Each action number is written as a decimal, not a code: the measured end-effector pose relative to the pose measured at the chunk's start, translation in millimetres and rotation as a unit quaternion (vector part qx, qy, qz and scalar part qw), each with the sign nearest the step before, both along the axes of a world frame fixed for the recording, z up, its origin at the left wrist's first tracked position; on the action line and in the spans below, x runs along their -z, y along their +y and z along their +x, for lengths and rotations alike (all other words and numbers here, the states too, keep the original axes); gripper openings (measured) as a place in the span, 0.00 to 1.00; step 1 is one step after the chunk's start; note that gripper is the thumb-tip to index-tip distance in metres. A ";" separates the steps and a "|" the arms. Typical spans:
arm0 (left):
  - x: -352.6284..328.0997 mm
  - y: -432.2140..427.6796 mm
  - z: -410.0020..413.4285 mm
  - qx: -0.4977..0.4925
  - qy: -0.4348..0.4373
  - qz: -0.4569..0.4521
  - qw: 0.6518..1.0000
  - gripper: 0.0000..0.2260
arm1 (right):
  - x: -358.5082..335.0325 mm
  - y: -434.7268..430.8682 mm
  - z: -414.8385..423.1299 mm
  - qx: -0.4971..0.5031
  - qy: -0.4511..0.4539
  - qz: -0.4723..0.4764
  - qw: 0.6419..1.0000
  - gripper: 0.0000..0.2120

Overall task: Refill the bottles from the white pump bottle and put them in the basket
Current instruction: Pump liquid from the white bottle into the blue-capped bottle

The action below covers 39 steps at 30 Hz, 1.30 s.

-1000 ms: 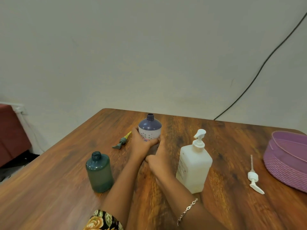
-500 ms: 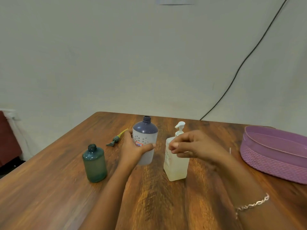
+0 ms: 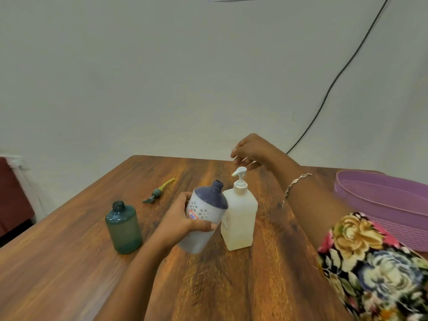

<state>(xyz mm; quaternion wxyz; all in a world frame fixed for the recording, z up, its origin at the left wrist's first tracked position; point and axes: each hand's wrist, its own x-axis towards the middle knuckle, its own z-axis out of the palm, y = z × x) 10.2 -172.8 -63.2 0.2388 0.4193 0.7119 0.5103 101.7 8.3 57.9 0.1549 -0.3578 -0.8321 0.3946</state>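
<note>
My left hand [image 3: 183, 218] grips an uncapped white bottle with a dark blue top [image 3: 206, 214], lifted and tilted so its open neck leans toward the white pump bottle [image 3: 239, 218]. The pump bottle stands upright on the wooden table [image 3: 231, 286], touching or nearly touching the tilted bottle. My right hand [image 3: 251, 151] hovers just above the pump head with curled fingers and holds nothing. An uncapped teal bottle [image 3: 124, 228] stands at the left. The purple basket [image 3: 379, 200] sits at the right edge.
A teal pump cap with a yellowish tube [image 3: 157, 192] lies on the table behind the teal bottle. A black cable [image 3: 335, 79] runs down the wall behind the table. A dark red piece of furniture [image 3: 11, 195] is at the far left.
My left hand has lifted the blue-topped bottle off the table and tilted it toward the pump bottle. My right hand has risen from in front of the pump bottle to just above its head.
</note>
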 end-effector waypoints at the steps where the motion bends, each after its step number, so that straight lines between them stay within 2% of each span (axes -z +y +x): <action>1: -0.1 -0.6 -0.7 0.003 -0.002 -0.006 1.000 0.43 | 1.7 0.3 -4.8 -0.005 -0.027 -0.002 1.000 0.10; 3: -1.0 0.8 -0.7 0.006 -0.007 -0.013 1.000 0.43 | 7.8 4.0 -10.9 -0.019 -0.066 0.007 0.998 0.10; 6: -2.3 4.5 0.9 0.005 -0.022 -0.012 1.000 0.41 | 16.5 6.9 -14.0 -0.037 -0.093 0.014 0.995 0.03; 8: -3.5 7.8 3.3 0.007 -0.024 -0.016 1.000 0.40 | 20.6 9.0 -16.9 -0.052 -0.114 0.007 0.992 0.08; 13: -7.8 12.2 5.5 0.008 -0.033 -0.025 0.999 0.40 | 19.4 7.8 -17.2 -0.093 -0.138 -0.032 0.986 0.05; 19: -8.4 11.9 7.0 0.006 -0.045 -0.023 0.999 0.39 | 20.9 5.0 -14.4 -0.138 -0.166 -0.013 0.976 0.16; 23: -12.5 14.0 6.1 0.007 -0.054 -0.020 0.998 0.39 | 14.3 1.6 -9.9 -0.160 -0.189 0.011 0.969 0.16; 26: -13.8 15.3 7.2 0.015 -0.059 -0.024 0.998 0.39 | 15.3 1.6 -10.1 -0.179 -0.202 0.034 0.962 0.14; 29: -12.8 16.7 9.8 0.014 -0.069 -0.019 0.997 0.38 | 19.3 5.9 -12.6 -0.167 -0.187 0.026 0.968 0.07; 39: -8.1 16.9 17.7 0.000 -0.070 -0.019 0.997 0.38 | 27.3 9.0 -24.6 -0.192 -0.211 0.053 0.957 0.16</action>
